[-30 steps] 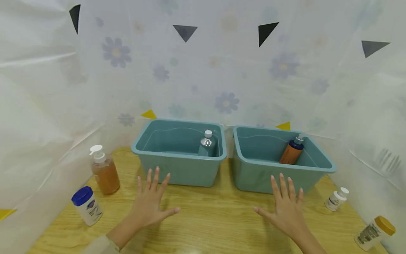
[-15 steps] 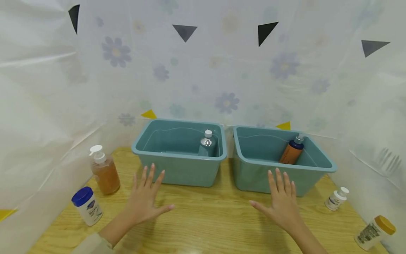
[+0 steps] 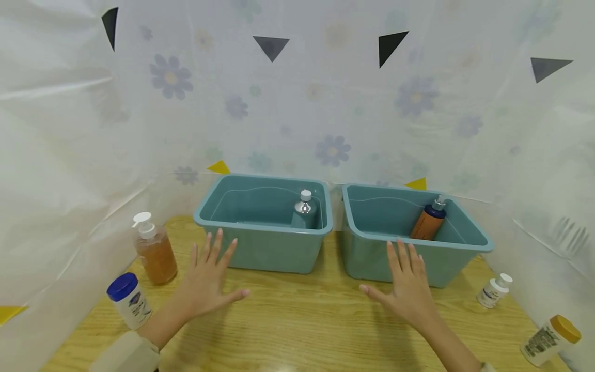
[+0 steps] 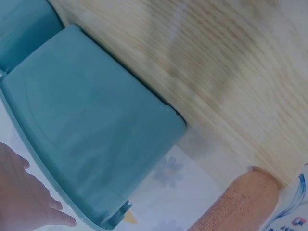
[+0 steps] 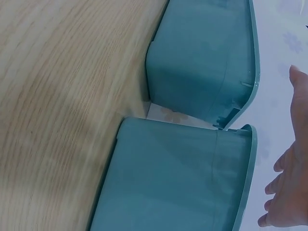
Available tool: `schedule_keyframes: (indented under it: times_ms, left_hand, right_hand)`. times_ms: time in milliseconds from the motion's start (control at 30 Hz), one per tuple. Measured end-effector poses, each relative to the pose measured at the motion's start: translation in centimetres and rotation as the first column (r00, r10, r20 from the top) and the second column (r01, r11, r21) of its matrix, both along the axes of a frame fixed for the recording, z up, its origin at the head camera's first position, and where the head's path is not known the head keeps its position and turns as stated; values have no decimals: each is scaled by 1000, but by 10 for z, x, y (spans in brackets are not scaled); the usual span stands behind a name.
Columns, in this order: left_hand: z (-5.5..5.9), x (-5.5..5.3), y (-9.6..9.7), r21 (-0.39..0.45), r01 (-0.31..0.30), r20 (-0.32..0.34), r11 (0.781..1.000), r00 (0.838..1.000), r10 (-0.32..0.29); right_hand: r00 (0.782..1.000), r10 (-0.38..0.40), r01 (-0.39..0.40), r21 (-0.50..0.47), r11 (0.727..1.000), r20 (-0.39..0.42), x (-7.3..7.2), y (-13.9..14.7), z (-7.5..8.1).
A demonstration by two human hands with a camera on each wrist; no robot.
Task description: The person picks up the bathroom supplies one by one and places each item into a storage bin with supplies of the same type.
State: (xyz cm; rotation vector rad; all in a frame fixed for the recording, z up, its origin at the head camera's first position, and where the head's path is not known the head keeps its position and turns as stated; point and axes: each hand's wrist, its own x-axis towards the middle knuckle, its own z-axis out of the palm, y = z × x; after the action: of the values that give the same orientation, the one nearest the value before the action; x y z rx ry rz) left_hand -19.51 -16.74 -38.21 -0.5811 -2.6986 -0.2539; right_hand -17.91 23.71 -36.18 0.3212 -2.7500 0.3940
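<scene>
My left hand (image 3: pixel 203 284) is spread palm down over the table, its fingertips overlapping the front wall of the left teal bin (image 3: pixel 274 250). In that bin stands a bottle with a white cap (image 3: pixel 304 213). My right hand (image 3: pixel 409 294), also spread with nothing in it, hovers in front of the right teal bin (image 3: pixel 372 258). Leaning inside this second bin is an orange pump bottle (image 3: pixel 427 225) with a dark blue top. The left wrist view has the hand (image 4: pixel 29 195) at lower left beside a bin rim; the right wrist view shows the hand (image 5: pixel 291 183) at the right edge.
At left on the wooden table (image 3: pixel 297 330) stand a pump bottle of amber liquid (image 3: pixel 157 256) and a white canister with blue lid (image 3: pixel 132 305). At right are a small white bottle (image 3: pixel 494 292) and a white bottle with yellow cap (image 3: pixel 548 342). A flower-patterned sheet (image 3: pixel 297 103) hangs behind.
Both hands have drifted left and slightly toward the bins, fingers still spread. The left forearm now overlaps the white canister's lower edge. The bins and bottles stay in place.
</scene>
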Motion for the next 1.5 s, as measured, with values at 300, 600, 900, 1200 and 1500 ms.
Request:
schedule_keyframes:
  times_ms: [300,600,900,1200,1500]
  left_hand:
    - [10,-4,-4,-16,-9,-17,1000,1000,8]
    - [18,-8,-8,-5,-9,25,1000,1000,10]
    - [23,-12,-12,-10,-29,52,1000,998,29]
    - [25,-16,-16,-30,-28,35,999,999,29]
    - [38,-21,-24,7,-26,86,1000,996,25]
  right_hand:
    - [1000,7,-7,-2,1000,10,-6,-7,2]
    - [998,60,-59,23,998,-31,-17,-14,4]
    - [995,97,-96,15,995,-37,-25,-25,8]
    - [993,114,-114,4,993,-43,-28,-32,15]
    - [992,119,-121,-55,991,-34,-42,-40,25]
